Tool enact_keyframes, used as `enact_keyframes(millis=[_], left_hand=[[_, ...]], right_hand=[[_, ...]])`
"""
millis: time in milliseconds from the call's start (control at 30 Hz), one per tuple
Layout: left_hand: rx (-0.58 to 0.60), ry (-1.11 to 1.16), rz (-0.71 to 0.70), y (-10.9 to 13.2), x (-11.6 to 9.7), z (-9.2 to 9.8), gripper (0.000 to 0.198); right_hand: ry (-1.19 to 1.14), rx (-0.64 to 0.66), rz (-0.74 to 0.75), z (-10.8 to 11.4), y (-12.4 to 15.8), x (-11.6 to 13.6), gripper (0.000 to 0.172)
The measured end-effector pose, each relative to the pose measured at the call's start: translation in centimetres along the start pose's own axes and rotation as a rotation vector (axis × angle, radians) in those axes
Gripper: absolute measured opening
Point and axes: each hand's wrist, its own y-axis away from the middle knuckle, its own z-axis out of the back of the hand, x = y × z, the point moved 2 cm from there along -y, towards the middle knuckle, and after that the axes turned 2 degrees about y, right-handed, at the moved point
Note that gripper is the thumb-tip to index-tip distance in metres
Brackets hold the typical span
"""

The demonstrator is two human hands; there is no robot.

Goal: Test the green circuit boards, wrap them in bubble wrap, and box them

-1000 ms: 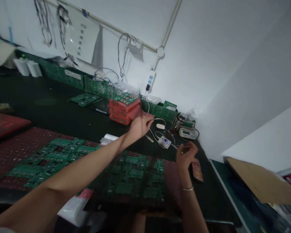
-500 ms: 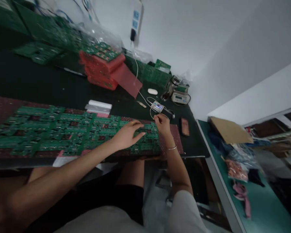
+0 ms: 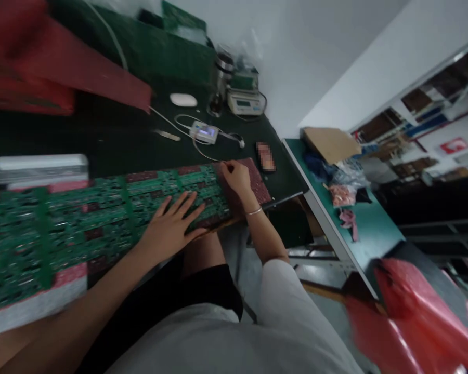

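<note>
Both at circuit boards point(image 3: 101, 208), left hand point(image 3: 171, 226) spread flat, right hand point(image 3: 237, 179) curled

Single view: head-worn camera above seated person's lap, facing forward and down across workbench point(image 3: 113, 140). Frame rolled, so bench edge runs diagonally from lower left to right middle. Close range: left hand point(image 3: 171, 223) and right hand point(image 3: 237, 179) near centre, on circuit boards point(image 3: 81, 218). Farther off: scale point(image 3: 245, 103), white wall point(image 3: 296, 41). Right side: teal table point(image 3: 359, 228). Edges motion-blurred.

Left hand point(image 3: 171, 226) flat on boards point(image 3: 81, 218); right hand point(image 3: 237, 179) alongside.
</note>
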Motion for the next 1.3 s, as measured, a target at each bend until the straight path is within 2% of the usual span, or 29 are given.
enact_keyframes(millis=[100, 200, 267, 367, 433, 500, 533, 600, 700, 767, 800, 867, 967, 1033, 1100, 1200, 1300], left_hand=[[-0.008, 0.051, -0.013, -0.2, 0.3, -0.4, 0.064], [-0.024, 0.072, -0.007, -0.3, 0.0, -0.3, 0.067], [-0.012, 0.063, 0.010, -0.3, -0.4, -0.2, 0.068], [0.015, 0.027, 0.025, -0.3, -0.6, -0.1, 0.068], [0.011, 0.015, 0.009, -0.3, -0.6, -0.1, 0.066], [0.005, 0.000, -0.013, -0.3, -0.5, -0.1, 0.065], [0.002, -0.012, -0.023, -0.3, -0.5, -0.1, 0.065], [-0.011, -0.037, -0.033, -0.2, -0.6, -0.3, 0.066], [-0.033, -0.040, -0.034, -0.1, -0.9, -0.7, 0.066], [-0.052, -0.028, -0.031, -0.1, -1.1, -0.8, 0.064], [-0.067, -0.021, -0.029, 0.0, -1.1, -0.9, 0.064], [-0.091, -0.021, -0.024, 0.1, -1.0, -0.8, 0.065], [-0.082, -0.063, -0.019, 0.2, -0.9, -0.7, 0.066], [-0.055, -0.092, -0.016, 0.2, -0.9, -0.6, 0.065], [-0.042, -0.106, 0.002, 0.2, -1.2, -0.5, 0.063], [-0.039, -0.128, 0.033, 0.5, -1.7, -0.2, 0.060], [-0.043, -0.144, 0.043, 1.4, -2.2, 0.1, 0.059]], right_hand=[[-0.002, -0.090, -0.036, 1.7, 1.1, -2.2, 0.026], [0.065, -0.182, -0.091, 4.9, 2.8, -5.1, 0.025], [0.176, -0.186, -0.099, 7.0, 3.7, -6.7, 0.029], [0.406, -0.037, 0.007, 8.6, 4.1, -8.2, 0.043], [0.521, 0.102, 0.104, 8.9, 3.8, -8.7, 0.041], [0.521, 0.161, 0.158, 9.3, 3.0, -9.3, 0.032], [0.457, 0.135, 0.155, 9.8, 2.3, -9.7, 0.028], [0.180, -0.021, 0.093, 11.5, 0.7, -10.7, 0.020], [-0.525, -0.310, -0.070, 14.4, -1.8, -12.1, 0.017], [-0.920, -0.369, -0.125, 15.0, -3.2, -11.8, 0.021], [-1.047, -0.342, -0.129, 14.6, -3.7, -11.1, 0.023], [-1.158, -0.220, -0.110, 12.5, -4.2, -8.7, 0.020], [-1.159, 0.050, -0.032, 6.9, -3.9, -4.2, 0.013], [-1.101, 0.218, 0.034, 2.9, -3.6, -1.7, 0.024], [-1.017, 0.339, 0.085, -0.4, -3.7, -0.3, 0.036], [-0.817, 0.402, 0.158, -3.4, -4.5, -0.2, 0.047], [-0.555, 0.331, 0.270, -4.3, -5.1, -1.0, 0.047]])
